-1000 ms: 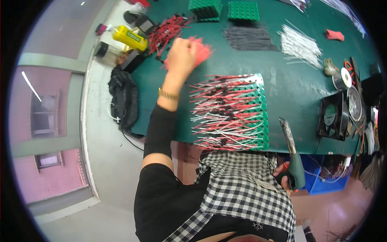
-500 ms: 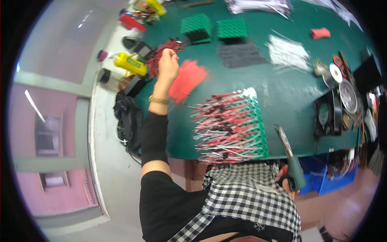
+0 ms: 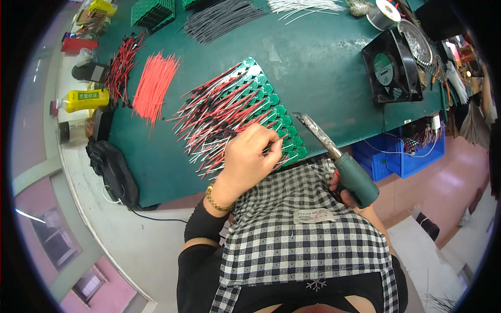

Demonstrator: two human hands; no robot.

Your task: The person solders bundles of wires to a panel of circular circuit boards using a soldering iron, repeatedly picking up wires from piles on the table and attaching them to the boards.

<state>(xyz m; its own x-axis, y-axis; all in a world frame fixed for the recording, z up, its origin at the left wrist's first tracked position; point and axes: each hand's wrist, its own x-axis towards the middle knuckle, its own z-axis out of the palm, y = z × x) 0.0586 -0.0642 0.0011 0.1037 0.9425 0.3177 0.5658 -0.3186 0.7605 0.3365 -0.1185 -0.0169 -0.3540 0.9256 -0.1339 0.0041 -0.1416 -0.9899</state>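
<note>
My left hand (image 3: 248,159) is closed in a pinch over the near right corner of a panel of round green circuit boards (image 3: 284,121). A short red wire end (image 3: 284,136) shows at its fingertips; the rest is hidden by the fingers. Rows of red, white and black wires (image 3: 222,112) stick out leftward from the panel. My right hand (image 3: 340,192), partly hidden behind the handle, grips a soldering iron (image 3: 357,180) with a green handle. Its metal tip points up and left, just right of the panel and apart from it.
Loose red wires (image 3: 155,88) and a red-and-black wire pile (image 3: 123,65) lie at left. Grey wires (image 3: 222,20), white wires (image 3: 305,6) and stacked green boards (image 3: 152,14) lie farther back. A black fan (image 3: 392,68) and solder spool (image 3: 385,14) stand right; blue bins (image 3: 417,151) sit below.
My left hand has come from the red-and-black wire pile back to the panel's near right corner. The view has shifted; my right hand still holds the soldering iron.
</note>
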